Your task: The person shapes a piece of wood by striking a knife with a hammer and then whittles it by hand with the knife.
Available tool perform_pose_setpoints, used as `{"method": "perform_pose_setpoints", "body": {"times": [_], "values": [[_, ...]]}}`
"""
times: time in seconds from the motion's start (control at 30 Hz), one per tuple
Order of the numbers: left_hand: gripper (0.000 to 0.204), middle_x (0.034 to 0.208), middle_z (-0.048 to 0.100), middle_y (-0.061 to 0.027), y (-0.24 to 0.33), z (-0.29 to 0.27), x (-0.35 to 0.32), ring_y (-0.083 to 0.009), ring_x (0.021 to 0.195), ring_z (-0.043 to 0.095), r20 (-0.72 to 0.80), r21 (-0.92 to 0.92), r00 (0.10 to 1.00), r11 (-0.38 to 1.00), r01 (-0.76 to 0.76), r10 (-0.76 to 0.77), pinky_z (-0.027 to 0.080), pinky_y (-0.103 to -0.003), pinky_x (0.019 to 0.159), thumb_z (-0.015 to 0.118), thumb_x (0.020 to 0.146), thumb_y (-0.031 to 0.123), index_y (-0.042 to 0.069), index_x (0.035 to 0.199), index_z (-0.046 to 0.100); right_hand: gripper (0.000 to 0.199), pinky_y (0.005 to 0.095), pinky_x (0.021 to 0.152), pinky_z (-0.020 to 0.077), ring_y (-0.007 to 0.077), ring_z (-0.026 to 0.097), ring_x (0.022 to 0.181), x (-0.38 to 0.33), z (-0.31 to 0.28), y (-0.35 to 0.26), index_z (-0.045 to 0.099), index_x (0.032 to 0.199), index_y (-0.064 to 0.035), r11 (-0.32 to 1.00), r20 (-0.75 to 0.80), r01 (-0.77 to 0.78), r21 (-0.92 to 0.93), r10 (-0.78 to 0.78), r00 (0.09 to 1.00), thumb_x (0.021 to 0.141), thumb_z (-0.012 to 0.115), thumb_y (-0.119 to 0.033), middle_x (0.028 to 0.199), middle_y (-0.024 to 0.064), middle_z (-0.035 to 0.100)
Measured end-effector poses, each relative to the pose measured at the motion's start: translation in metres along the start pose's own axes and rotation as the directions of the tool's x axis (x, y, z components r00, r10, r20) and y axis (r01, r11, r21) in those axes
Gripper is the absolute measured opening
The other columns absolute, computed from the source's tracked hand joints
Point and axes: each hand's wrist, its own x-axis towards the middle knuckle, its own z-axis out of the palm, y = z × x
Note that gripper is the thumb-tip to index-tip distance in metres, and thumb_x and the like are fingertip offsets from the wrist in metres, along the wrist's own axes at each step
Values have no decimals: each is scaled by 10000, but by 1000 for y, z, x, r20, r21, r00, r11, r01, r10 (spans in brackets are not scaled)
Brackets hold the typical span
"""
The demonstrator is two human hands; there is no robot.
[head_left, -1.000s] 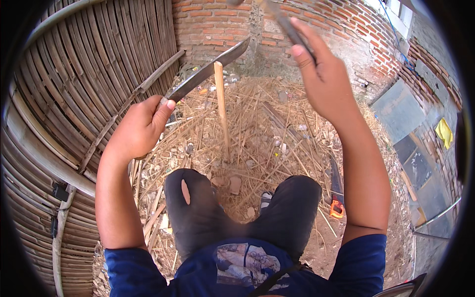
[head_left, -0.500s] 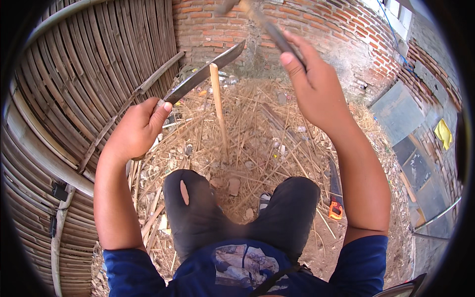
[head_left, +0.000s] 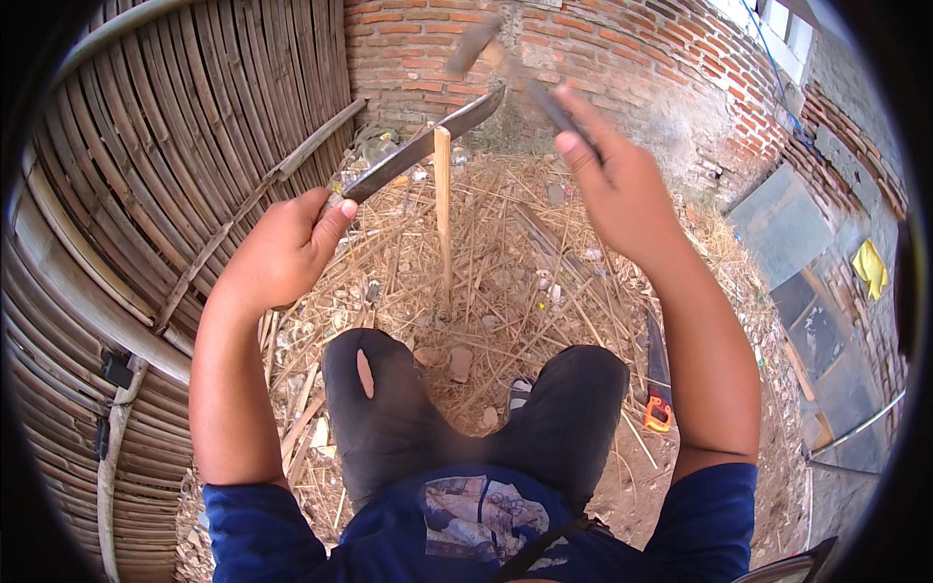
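Note:
My left hand [head_left: 287, 248] is wrapped round the handle of a machete [head_left: 403, 155], whose long dark blade slants up and away to the right. The blade crosses the top of a slim wooden stick [head_left: 444, 209] that stands nearly upright from the littered ground; whether it is seated in the wood, I cannot tell. In my right hand [head_left: 627, 189] is a hammer [head_left: 530, 85], gripped by its dark handle. Its head, blurred by motion, hangs above the blade near the machete's tip, apart from it.
Straw, wood splinters and rubble [head_left: 525, 262] cover the ground before my knees. A handsaw [head_left: 659, 408] with an orange handle lies by my right knee. A bamboo slat wall [head_left: 175, 126] rises at left, a brick wall [head_left: 622, 58] ahead. A yellow cloth [head_left: 870, 269] hangs at right.
My left hand and the machete have shifted right and slightly forward. The stick has gone from leaning left to nearly upright. The hammer head has come down and right, closer to the blade.

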Motion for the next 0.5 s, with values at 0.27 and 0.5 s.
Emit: {"method": "perform_pose_setpoints", "body": {"times": [0.27,0.5], "values": [[478,648,554,-79,-1,-3,6,-172,627,515,57,35,997,999,41,-43,454,-369,623,478,1079,408,-7,854,551,505,486,766,534,369,704,799,-4,-1,9,469,1492,-145,985,96,80,-155,-66,993,1065,461,-415,887,205,707],[478,632,556,-191,-6,-9,4,-259,595,522,26,22,999,999,43,-44,455,-441,616,504,1066,399,-41,896,577,486,450,768,518,309,682,813,9,-24,-9,495,1484,-150,989,68,18,-144,-8,998,1061,478,-387,877,157,699]]}}
